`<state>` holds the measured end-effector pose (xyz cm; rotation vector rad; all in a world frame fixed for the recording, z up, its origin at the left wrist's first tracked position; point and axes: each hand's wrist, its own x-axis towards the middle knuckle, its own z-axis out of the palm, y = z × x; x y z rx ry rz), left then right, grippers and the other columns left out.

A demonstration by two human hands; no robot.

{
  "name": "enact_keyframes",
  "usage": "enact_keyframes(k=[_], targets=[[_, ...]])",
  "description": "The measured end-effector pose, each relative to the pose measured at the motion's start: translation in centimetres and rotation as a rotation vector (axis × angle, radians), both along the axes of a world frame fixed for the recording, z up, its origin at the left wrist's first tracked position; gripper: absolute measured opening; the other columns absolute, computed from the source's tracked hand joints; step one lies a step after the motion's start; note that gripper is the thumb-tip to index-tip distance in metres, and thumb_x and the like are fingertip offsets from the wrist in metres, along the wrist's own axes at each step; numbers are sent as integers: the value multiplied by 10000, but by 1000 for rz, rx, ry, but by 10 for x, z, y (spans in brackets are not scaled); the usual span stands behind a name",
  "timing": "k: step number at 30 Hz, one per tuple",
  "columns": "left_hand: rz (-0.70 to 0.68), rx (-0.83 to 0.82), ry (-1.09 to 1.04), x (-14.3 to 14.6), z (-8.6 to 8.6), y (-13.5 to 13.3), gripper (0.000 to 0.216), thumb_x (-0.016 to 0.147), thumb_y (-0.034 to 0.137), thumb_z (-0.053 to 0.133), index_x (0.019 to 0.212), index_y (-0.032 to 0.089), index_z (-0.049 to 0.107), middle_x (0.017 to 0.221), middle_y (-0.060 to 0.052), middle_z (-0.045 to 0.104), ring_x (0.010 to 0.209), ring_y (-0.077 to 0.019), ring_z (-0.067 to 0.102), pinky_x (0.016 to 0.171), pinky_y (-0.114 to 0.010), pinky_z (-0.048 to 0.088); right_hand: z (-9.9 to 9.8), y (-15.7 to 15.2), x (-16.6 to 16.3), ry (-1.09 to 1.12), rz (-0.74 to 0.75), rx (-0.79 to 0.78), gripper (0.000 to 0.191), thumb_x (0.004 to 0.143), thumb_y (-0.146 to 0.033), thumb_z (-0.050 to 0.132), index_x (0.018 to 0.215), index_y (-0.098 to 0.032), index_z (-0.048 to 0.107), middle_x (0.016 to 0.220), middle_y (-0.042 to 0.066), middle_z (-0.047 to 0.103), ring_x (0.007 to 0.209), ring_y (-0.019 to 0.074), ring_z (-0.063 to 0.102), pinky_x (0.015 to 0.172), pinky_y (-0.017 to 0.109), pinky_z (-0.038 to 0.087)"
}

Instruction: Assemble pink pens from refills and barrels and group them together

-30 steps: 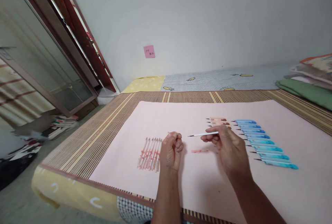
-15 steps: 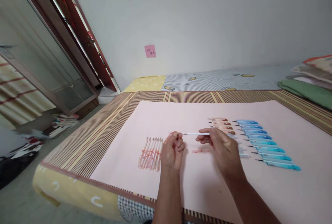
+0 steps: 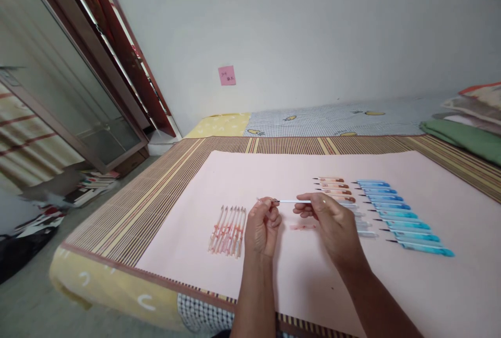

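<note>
My right hand (image 3: pixel 326 223) pinches a thin white pen refill (image 3: pixel 294 202) held level, its dark tip pointing left and meeting my left hand (image 3: pixel 264 226). That hand is curled into a fist and pinches a small pale piece at its fingertips, too small to name. Both hands hover over a pink sheet (image 3: pixel 274 171). Left of my left hand lies a row of clear pen barrels (image 3: pixel 229 229). A short pink piece (image 3: pixel 302 227) lies between the hands. Right of my right hand lie brown pens (image 3: pixel 332 186) and a row of blue pens (image 3: pixel 395 215).
The pink sheet covers a striped mat (image 3: pixel 156 181) on a bed. Folded green cloth (image 3: pixel 462 140) and pillows sit at the far right. A glass cabinet (image 3: pixel 58 93) stands at left, with books (image 3: pixel 94 181) on the floor. A pink sticky note (image 3: pixel 227 75) is on the wall.
My right hand has carried the white refill leftward until its tip reaches my left hand's fingertips. My left hand has stayed almost still.
</note>
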<state>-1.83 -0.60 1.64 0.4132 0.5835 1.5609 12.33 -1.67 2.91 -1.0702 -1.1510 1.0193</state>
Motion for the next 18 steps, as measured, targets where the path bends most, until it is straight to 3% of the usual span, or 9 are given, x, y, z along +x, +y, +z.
enact_keyframes(k=[5, 10, 14, 18], targets=[[49, 17, 50, -2, -2, 1, 269, 647, 258, 847, 777, 129, 649, 746, -12, 616, 515, -27, 372, 462, -183, 230, -5, 5, 0, -3, 100, -50, 484, 908, -612, 577, 1054, -175, 727, 923, 112, 740, 779, 209, 685, 607, 308, 554], [157, 30, 102, -10, -2, 3, 263, 645, 263, 841, 777, 143, 648, 743, 3, 613, 518, -34, 412, 457, -182, 255, -10, 10, 2, -73, 347, -85, 497, 880, -629, 599, 851, -145, 706, 697, 44, 660, 581, 143, 593, 534, 271, 458], [201, 49, 159, -14, 2, 2, 256, 663, 273, 829, 788, 160, 636, 750, 9, 616, 521, -35, 424, 467, -176, 276, -16, 10, -1, -114, 394, -100, 454, 904, -590, 581, 878, -155, 705, 641, -16, 565, 509, 100, 478, 470, 240, 351], [230, 73, 218, -17, 6, -1, 256, 680, 298, 828, 781, 166, 634, 762, 4, 629, 516, -33, 414, 458, -170, 272, -21, 9, -6, -143, 434, -132, 444, 890, -573, 603, 961, -152, 726, 617, -30, 537, 490, 90, 438, 460, 233, 327]])
